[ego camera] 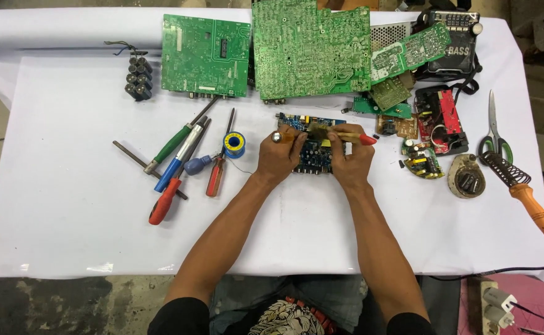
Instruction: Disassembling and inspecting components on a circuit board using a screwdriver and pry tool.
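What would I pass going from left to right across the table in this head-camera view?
Black battery pack → screwdrivers → solder spool → left hand → blue circuit board → right hand → round part → scissors → orange-handled soldering iron.

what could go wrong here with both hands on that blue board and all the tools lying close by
1. The small blue circuit board is only pinched between the left hand and right hand, so it might slip.
2. The orange-handled soldering iron lies bare on the white table cover, cord trailing off the edge; if hot, it could scorch.
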